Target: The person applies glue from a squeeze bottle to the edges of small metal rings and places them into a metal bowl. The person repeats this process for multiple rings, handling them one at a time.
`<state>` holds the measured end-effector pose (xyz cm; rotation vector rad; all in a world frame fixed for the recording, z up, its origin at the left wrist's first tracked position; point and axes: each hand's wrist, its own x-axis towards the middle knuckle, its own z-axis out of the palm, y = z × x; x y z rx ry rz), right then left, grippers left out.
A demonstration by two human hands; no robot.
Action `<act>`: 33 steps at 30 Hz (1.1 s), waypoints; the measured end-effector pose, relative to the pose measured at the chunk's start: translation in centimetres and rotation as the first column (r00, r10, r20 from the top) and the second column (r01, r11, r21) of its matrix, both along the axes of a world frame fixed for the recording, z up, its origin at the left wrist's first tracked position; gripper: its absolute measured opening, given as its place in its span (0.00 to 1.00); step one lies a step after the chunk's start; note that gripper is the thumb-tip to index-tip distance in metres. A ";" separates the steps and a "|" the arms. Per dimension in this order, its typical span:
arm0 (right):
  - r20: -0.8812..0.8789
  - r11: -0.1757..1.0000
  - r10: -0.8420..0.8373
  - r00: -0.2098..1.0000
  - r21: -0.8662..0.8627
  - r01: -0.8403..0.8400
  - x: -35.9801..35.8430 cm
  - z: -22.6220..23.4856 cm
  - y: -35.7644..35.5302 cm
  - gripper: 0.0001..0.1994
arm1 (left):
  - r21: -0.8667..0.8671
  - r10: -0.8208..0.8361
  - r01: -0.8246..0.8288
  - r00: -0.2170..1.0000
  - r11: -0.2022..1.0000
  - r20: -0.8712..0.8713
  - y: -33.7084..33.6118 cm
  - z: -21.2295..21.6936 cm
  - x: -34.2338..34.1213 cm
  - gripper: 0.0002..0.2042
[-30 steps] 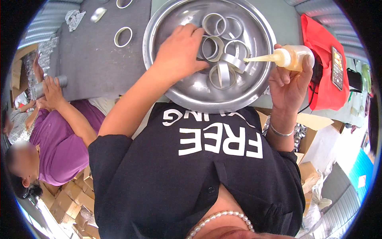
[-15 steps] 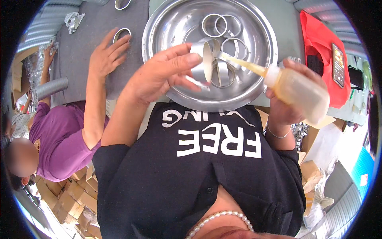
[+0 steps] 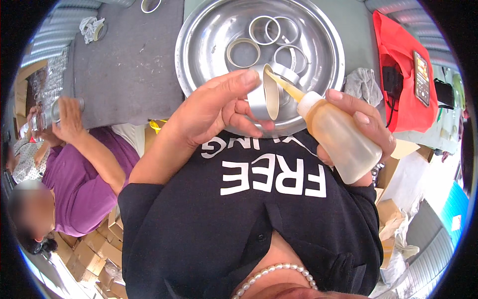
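My left hand (image 3: 216, 107) grips a silvery metal ring (image 3: 258, 102) between thumb and fingers, tilted so its open side faces right. In my right hand (image 3: 366, 124) is a translucent squeeze bottle (image 3: 343, 142) with a white collar and a long yellowish nozzle (image 3: 286, 87). The nozzle's tip is at the upper rim of the held ring; whether liquid comes out cannot be seen. Both hands are over the near edge of a round steel basin (image 3: 332, 65). Several more metal rings lie in the basin, among them one at its left side (image 3: 243, 53).
A grey cloth (image 3: 362, 84) and a red bag (image 3: 393, 45) with a phone (image 3: 422, 79) on it are right of the basin. To the left, a co-worker in purple (image 3: 94, 174) handles something at the table's edge. A lone ring (image 3: 150, 5) lies on the dark mat (image 3: 129, 65).
The nozzle tip has come to the held ring's rim, and the bottle has moved left and nearer me. A ring near the co-worker's hand has left the mat; that hand has drawn back left.
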<state>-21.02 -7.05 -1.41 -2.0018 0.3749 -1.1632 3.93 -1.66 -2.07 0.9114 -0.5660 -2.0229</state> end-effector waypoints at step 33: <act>0.425 0.168 -0.334 0.841 0.905 -0.391 0.7 -2.4 -3.5 0.28 | -0.803 0.653 0.379 0.468 0.460 0.596 -0.7 -0.1 2.5 0.29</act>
